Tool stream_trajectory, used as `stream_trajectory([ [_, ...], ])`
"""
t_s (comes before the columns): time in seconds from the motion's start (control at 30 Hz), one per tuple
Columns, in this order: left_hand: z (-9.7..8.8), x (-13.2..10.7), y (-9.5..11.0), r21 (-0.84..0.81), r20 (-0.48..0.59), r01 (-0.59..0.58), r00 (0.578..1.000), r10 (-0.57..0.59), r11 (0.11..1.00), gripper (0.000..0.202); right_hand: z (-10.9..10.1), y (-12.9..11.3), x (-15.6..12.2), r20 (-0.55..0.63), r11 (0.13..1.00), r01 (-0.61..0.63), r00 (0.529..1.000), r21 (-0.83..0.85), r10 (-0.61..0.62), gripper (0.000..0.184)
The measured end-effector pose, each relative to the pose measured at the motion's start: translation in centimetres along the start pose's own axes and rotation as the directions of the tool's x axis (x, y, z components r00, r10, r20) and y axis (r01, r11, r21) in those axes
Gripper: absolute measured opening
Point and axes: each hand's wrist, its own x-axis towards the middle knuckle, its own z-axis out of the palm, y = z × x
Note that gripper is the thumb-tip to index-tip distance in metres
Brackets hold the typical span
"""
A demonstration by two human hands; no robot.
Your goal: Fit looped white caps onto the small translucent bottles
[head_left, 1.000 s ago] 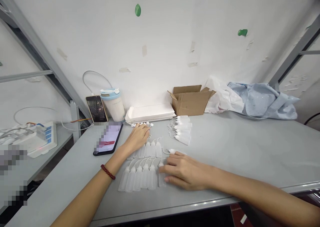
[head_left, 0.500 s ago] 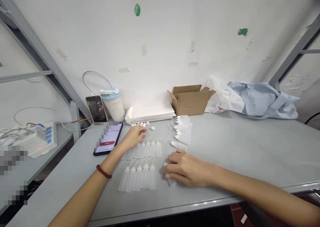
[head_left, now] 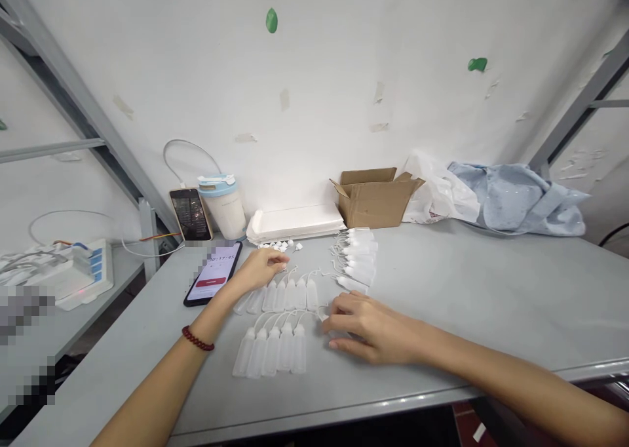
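Small translucent plastic bottles with tethered caps lie on a grey table (head_left: 466, 290): a front row (head_left: 272, 352), a middle row (head_left: 287, 296) and a far cluster (head_left: 358, 257). Loose white caps (head_left: 280, 244) sit behind them. My left hand (head_left: 260, 269) rests at the left end of the middle row, its fingertips pinched together just below the loose caps; what they pinch is too small to see. My right hand (head_left: 366, 328) lies to the right of the front row, fingers curled over one small bottle, of which only a white tip shows at the thumb.
A lit phone (head_left: 213, 273) lies flat by my left wrist. Behind stand a propped phone (head_left: 190, 214), a lidded cup (head_left: 225, 204), stacked white trays (head_left: 295, 223), an open cardboard box (head_left: 373, 198), a plastic bag (head_left: 437, 194) and blue cloth (head_left: 515, 198). A power strip (head_left: 73, 273) sits lower left.
My left hand has drawn back from the loose caps toward the middle row. My right hand has picked up one bottle from beside the front row and shifted it slightly right and away.
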Motion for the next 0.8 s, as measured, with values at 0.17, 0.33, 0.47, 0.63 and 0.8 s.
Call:
stream_trajectory([
  [0.17,0.1,-0.2,-0.1,-0.049,-0.009,0.011,1.000,-0.011,0.999,0.026,0.0,0.2,-0.1,-0.028,0.995,-0.001,1.000,0.097,0.004,0.022],
  [0.33,0.2,-0.1,0.7,-0.088,-0.093,0.023,0.995,-0.031,0.996,0.021,-0.5,0.0,-0.1,-0.073,0.981,-0.005,0.997,0.193,0.019,0.019],
  [0.47,-0.5,-0.4,2.1,-0.166,-0.211,0.023,0.976,-0.058,0.986,0.030,-0.7,-0.1,0.0,-0.146,0.972,0.020,0.989,0.235,0.015,0.017],
  [0.63,-1.9,-2.4,5.3,-0.557,0.028,0.064,0.998,-0.058,0.828,0.024,-0.7,0.3,0.1,-0.270,0.966,0.010,0.961,0.259,0.063,0.013],
  [0.8,-1.5,-4.0,7.7,-0.691,0.413,0.281,0.910,0.045,0.666,0.019,-0.6,0.7,0.2,-0.321,0.951,-0.062,0.933,0.302,0.162,0.008],
])
